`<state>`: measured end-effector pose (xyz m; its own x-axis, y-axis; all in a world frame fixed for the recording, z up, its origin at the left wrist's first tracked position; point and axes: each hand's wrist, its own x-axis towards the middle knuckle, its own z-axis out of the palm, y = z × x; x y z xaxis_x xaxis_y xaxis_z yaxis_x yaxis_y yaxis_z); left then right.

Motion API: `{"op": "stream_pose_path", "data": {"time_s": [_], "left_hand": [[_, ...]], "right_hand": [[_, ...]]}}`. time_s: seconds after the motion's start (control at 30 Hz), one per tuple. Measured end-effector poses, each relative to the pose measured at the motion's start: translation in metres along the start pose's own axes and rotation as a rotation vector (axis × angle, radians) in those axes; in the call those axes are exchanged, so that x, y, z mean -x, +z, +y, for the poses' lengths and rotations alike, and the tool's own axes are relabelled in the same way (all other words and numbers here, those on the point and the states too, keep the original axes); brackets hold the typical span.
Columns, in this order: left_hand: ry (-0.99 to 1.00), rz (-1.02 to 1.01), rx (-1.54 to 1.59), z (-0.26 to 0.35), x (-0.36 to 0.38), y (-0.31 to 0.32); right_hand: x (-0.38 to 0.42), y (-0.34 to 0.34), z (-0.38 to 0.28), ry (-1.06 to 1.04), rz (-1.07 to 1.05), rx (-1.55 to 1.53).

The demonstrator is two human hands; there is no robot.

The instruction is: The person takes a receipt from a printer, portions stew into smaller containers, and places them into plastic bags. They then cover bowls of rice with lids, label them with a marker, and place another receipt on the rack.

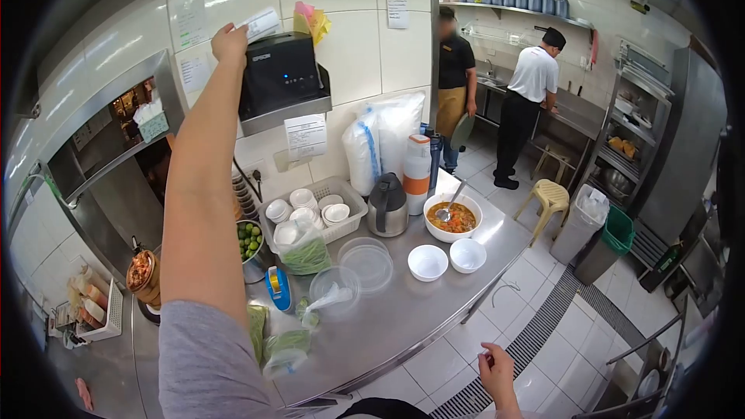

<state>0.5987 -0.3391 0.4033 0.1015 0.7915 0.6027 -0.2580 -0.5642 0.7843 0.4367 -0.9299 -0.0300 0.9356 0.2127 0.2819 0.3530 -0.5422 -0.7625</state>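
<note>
My left hand point(230, 43) is raised at the end of an outstretched arm, its fingers closed on the edge of a white paper slip point(262, 24). Just below the slip is a black Epson receipt printer point(278, 77) on a metal wall shelf, with a small blue light on its front. Pink and yellow paper point(312, 23) sticks up behind the printer. Low on the right, my right hand point(497, 372) hangs over the tiled floor beyond the table edge. Its fingers are curled with the tips together; whether anything is pinched there cannot be made out.
The steel table point(396, 318) holds a soup bowl point(452, 217), two white bowls point(427, 262), a steel jug point(388, 206), a basket of small bowls point(314, 213), a tape dispenser point(278, 289) and bagged greens. Two people point(531, 81) stand at the back, near a stool point(545, 203).
</note>
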Motion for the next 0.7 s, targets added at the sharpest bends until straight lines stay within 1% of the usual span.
{"op": "stream_pose_path", "data": {"time_s": [0.07,0.13,0.2,0.27,0.3,0.33,0.37,0.4,0.43,0.47,0.5,0.53,0.6,0.63,0.67,0.7], "left_hand": [[0.190,-0.041,0.249,0.017,0.026,-0.019],[0.127,-0.263,0.480,0.042,0.088,-0.058],[0.106,-0.433,0.483,0.050,0.150,-0.111],[0.157,-0.516,0.461,0.046,0.205,-0.167],[0.185,-0.571,0.445,0.040,0.225,-0.197],[0.164,-0.548,0.387,0.043,0.252,-0.228],[0.147,-0.571,0.436,0.043,0.275,-0.259],[0.087,-0.575,0.444,0.044,0.295,-0.291],[-0.013,-0.587,0.478,0.046,0.312,-0.324],[-0.045,-0.549,0.394,0.039,0.327,-0.356],[-0.005,-0.511,0.287,0.034,0.336,-0.390],[0.028,-0.474,0.178,0.030,0.343,-0.423],[0.066,-0.391,0.022,0.028,0.355,-0.493],[0.004,-0.318,0.014,0.035,0.360,-0.526],[-0.018,-0.271,-0.026,0.034,0.366,-0.564],[-0.040,-0.256,-0.158,0.033,0.370,-0.604]], "right_hand": [[-0.015,0.006,-0.024,-0.082,0.008,-0.108],[-0.037,0.024,-0.039,-0.113,-0.017,-0.359],[-0.064,0.035,-0.083,-0.055,-0.104,-0.687],[-0.088,0.046,-0.142,-0.134,-0.263,-0.914],[-0.096,0.053,-0.178,-0.171,-0.402,-1.107],[-0.098,0.061,-0.216,-0.192,-0.553,-1.299],[-0.099,0.073,-0.252,-0.190,-0.744,-1.431],[-0.094,0.087,-0.285,-0.168,-0.944,-1.555],[-0.078,0.103,-0.313,-0.144,-1.011,-1.544],[-0.059,0.120,-0.340,-0.173,-1.048,-1.539],[-0.040,0.138,-0.362,-0.202,-1.086,-1.536],[-0.022,0.161,-0.380,-0.178,-1.159,-1.524],[0.021,0.212,-0.412,-0.308,-1.154,-1.564],[0.044,0.241,-0.426,-0.344,-1.140,-1.469],[0.072,0.269,-0.445,-0.231,-1.213,-1.487],[0.104,0.289,-0.465,-0.169,-1.260,-1.574]]}}
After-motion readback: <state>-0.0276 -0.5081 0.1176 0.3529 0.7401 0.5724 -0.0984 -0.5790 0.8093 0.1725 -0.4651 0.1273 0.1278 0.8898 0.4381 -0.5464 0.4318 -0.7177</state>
